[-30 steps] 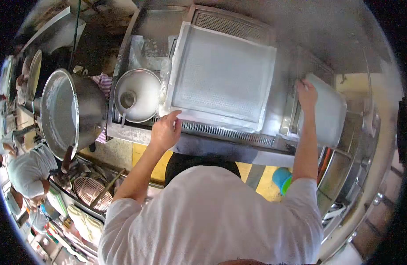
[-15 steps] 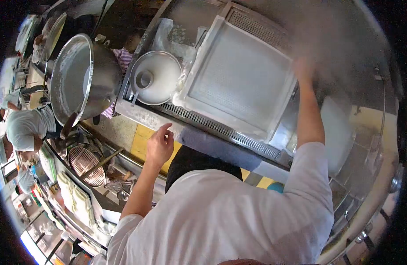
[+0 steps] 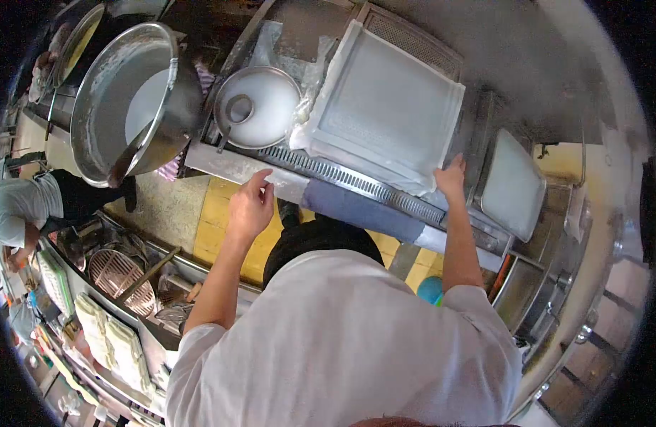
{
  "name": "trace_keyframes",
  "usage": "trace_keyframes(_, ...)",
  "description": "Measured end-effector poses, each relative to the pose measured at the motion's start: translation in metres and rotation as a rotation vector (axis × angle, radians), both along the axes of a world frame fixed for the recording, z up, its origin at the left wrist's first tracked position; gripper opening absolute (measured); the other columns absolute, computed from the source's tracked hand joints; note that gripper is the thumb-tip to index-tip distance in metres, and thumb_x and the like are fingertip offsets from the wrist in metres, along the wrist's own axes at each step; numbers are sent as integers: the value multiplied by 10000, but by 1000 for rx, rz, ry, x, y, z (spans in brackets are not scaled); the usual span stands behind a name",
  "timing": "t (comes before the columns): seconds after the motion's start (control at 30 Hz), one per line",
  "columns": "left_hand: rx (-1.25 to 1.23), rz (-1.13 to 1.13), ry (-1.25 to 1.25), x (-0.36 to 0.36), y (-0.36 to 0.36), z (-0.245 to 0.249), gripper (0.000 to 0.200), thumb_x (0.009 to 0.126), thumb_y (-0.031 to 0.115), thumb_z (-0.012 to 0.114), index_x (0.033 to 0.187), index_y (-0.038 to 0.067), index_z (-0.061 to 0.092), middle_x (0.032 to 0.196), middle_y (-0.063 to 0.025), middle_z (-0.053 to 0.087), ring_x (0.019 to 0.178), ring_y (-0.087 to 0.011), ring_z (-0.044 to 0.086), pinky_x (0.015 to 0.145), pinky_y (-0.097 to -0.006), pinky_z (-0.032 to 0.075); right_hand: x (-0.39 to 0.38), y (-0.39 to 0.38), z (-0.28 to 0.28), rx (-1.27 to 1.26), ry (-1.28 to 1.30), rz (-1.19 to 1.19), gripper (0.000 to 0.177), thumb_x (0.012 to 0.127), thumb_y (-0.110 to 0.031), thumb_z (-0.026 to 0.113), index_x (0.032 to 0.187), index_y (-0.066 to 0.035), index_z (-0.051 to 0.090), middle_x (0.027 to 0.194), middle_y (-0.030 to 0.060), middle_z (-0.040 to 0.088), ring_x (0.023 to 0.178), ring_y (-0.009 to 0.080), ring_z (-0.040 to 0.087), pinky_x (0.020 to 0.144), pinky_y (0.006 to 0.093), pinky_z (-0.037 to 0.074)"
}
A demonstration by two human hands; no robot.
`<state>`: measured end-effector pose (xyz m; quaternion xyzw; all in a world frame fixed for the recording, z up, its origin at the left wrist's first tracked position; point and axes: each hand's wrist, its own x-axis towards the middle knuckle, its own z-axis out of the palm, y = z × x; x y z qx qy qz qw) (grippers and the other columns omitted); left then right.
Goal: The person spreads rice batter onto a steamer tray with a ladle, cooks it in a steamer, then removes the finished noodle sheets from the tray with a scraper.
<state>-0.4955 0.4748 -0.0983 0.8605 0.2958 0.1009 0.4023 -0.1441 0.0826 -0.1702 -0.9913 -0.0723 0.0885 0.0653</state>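
Observation:
In front of me lies a rectangular frame [image 3: 385,107] lined with white cloth, over a perforated metal panel [image 3: 413,44]. My right hand [image 3: 451,176] is at its near right corner, fingers stretched out and overlapping the cloth edge. My left hand [image 3: 251,208] hangs in the air before the counter's front edge, loosely bent, fingers apart and holding nothing. The thing nearest it is a round metal pan [image 3: 274,132] of white liquid. In that pan rests a metal ladle with a round cup [image 3: 239,109].
A large steel bowl [image 3: 175,107] of white liquid stands at the left, a wooden handle [image 3: 123,165] across its rim. Right of the frame leans a pale rectangular sheet or lid [image 3: 514,185]. A blue-grey cloth [image 3: 360,212] drapes the counter front. Another person [image 3: 30,203] works at far left.
My right hand has come back toward me from the steamy far right side to the frame's near right corner. Steam there has thinned. My left hand stays raised, almost the same.

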Motion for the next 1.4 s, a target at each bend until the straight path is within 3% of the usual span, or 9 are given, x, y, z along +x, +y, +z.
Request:
trace_keyframes(0.2, -14, -14, -11, -33, 13, 2, 271, 890, 88, 652, 1161, 82, 665, 888, -175, 720, 734, -357, 696, 657, -451, 557, 10, 123, 21, 392, 39, 231, 504, 836, -164, 688, 1275, 72, 613, 1103, 224, 709, 1013, 325, 689, 886, 371, 542)
trace_keyframes(0.47, 15, 150, -31, -81, -2, 16, 284, 877, 98, 663, 1161, 94, 664, 871, -160, 718, 705, -346, 694, 646, -453, 559, -35, 294, 24, 446, 955, 238, 99, 918, -145, 619, 901, -50, 638, 717, 38, 613, 512, 123, 538, 416, 306, 417)
trace_keyframes(0.8, 1, 258, 23, -95, -54, 2, 291, 884, 128, 668, 1173, 94, 671, 859, -158, 736, 737, -339, 710, 672, -448, 566, 29, 130, -7, -148, 524, 743, 307, 915, -272, 572, 727, -47, 665, 532, 96, 581, 419, 222, 560, 425, 404, 430)
trace_keyframes(0.87, 4, 190, -55, -79, -61, 7, 293, 886, 136, 656, 1175, 91, 669, 861, -167, 734, 760, -358, 710, 699, -453, 569, 65, 36, -67, -346, -40, 1151, 341, 908, -288, 545, 779, -26, 721, 791, 222, 706, 743, 342, 711, 661, 491, 529)
trace_keyframes(0.9, 19, 206, -62, -70, -64, 15, 293, 886, 136, 656, 1175, 91, 669, 861, -167, 734, 760, -358, 710, 699, -453, 569, 35, 28, -23, -96, 205, 535, 319, 907, -285, 561, 858, -32, 749, 869, 243, 707, 883, 377, 705, 742, 516, 522)
trace_keyframes(1.07, 31, 46, -78, -25, -82, 26, 298, 880, 116, 630, 1172, 79, 672, 873, -183, 723, 782, -363, 706, 716, -450, 573, 43, -107, -11, 588, 361, -37, 189, 906, -109, 595, 1002, 13, 702, 608, 59, 583, 464, 154, 537, 404, 318, 406)
trace_keyframes(1.27, 104, -128, -62, 0, -112, 37, 313, 876, 123, 644, 1187, 87, 655, 855, -164, 721, 762, -356, 702, 689, -458, 569, 73, -286, -34, -159, -566, 262, 217, 820, -185, 592, 891, -35, 731, 971, 203, 715, 922, 346, 685, 797, 493, 517)
trace_keyframes(1.33, 107, -131, -16, 0, -122, 41, 310, 875, 126, 646, 1182, 85, 652, 843, -160, 721, 763, -352, 701, 694, -458, 567, 90, -308, -29, -732, 119, 582, 244, 840, -197, 586, 919, -11, 724, 1009, 232, 701, 935, 383, 675, 827, 504, 515)
trace_keyframes(1.4, 62, -144, 58, -4, -129, 44, 291, 876, 118, 644, 1164, 78, 647, 878, -147, 709, 784, -355, 693, 707, -457, 563, 88, -297, -17, -533, 57, 362, 282, 864, -234, 587, 934, 7, 715, 1017, 246, 695, 930, 412, 665, 837, 519, 509)
